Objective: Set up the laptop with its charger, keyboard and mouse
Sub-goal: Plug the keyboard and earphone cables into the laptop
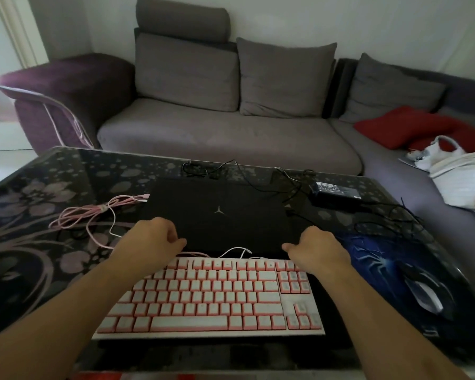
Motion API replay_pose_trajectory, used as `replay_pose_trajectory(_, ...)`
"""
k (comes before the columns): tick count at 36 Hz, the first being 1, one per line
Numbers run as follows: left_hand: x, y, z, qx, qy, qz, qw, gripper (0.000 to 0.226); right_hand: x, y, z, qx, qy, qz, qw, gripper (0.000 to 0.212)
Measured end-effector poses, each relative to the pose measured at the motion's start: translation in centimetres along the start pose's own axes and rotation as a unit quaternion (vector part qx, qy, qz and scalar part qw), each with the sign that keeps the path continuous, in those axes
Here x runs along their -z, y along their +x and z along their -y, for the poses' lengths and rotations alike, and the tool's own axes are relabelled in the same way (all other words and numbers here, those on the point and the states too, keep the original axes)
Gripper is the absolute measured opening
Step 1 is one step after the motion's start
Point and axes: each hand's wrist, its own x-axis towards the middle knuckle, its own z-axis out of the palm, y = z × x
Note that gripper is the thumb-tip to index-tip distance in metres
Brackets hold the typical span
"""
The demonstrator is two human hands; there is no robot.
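A closed black laptop (217,212) lies flat on the dark floral glass counter (39,187), lid down. Both hands sit at its near edge: the left hand (154,237) at the near-left corner and the right hand (314,246) at the near-right corner, fingers curled over the lid's front edge with each thumb pointing inward. Whether the fingertips actually grip the edge cannot be told.

Just in front of the laptop lies a white-and-pink keyboard (211,297); its pink cable (93,215) is coiled to the laptop's left. The black charger brick (336,192) sits beyond the laptop's right side, its black cord (258,182) trailing behind the laptop. A dark mouse (425,294) rests on a blue mouse pad (368,256) to the right of the keyboard. A grey sofa (231,133) stands behind the counter.
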Motion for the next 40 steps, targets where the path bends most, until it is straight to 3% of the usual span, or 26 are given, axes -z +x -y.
replay_pose_trajectory(5,-0.5,0.0,-0.8,-0.114,-0.011,0.038,0.993,0.015,0.3,0.0,1.4,0.078,-0.016,-0.027,0.996,0.019)
replay_pose_trajectory(10,-0.5,0.1,-1.3,-0.138,0.002,0.059,0.989,0.018,0.9,1.1,1.0,0.063,-0.005,0.068,0.996,0.029)
replay_pose_trajectory(13,-0.1,0.3,-0.8,-0.138,0.000,0.065,0.988,0.022,2.0,1.4,-1.3,0.049,-0.041,0.158,0.985,0.021)
replay_pose_trajectory(15,0.2,0.3,-0.7,-0.137,-0.002,0.070,0.988,0.020,2.4,1.3,-2.5,0.069,-0.057,0.199,0.976,0.016)
replay_pose_trajectory(18,0.4,0.3,-0.7,-0.139,0.000,0.078,0.987,0.021,2.4,1.4,-3.3,0.104,-0.061,0.219,0.968,0.027)
replay_pose_trajectory(21,0.4,0.3,-0.8,-0.144,0.003,0.074,0.987,0.020,1.6,1.4,-3.6,0.109,-0.047,0.189,0.975,0.008)
replay_pose_trajectory(24,0.4,0.3,-0.9,-0.148,0.009,0.072,0.986,0.020,1.6,1.7,-4.6,0.078,-0.004,0.151,0.985,0.023)
replay_pose_trajectory(28,0.4,0.1,-1.0,-0.146,0.006,0.070,0.987,0.020,3.5,2.6,-6.7,-0.018,0.050,0.058,0.997,0.016)
replay_pose_trajectory(30,0.3,0.0,-0.9,-0.142,0.006,0.071,0.987,0.021,4.4,2.4,-7.8,-0.054,0.029,0.030,0.998,0.021)
replay_pose_trajectory(33,0.3,-0.1,-1.0,-0.138,0.011,0.072,0.988,0.022,5.0,1.6,-8.4,-0.081,-0.043,0.048,0.995,0.025)
replay_pose_trajectory(36,0.3,-0.1,-1.0,-0.137,0.009,0.063,0.989,0.021,4.8,0.9,-7.2,-0.059,-0.065,0.062,0.994,0.015)
replay_pose_trajectory(40,0.3,-0.1,-1.0,-0.145,0.011,0.067,0.987,0.027,4.9,-0.9,-3.9,0.069,-0.118,0.057,0.989,0.055)
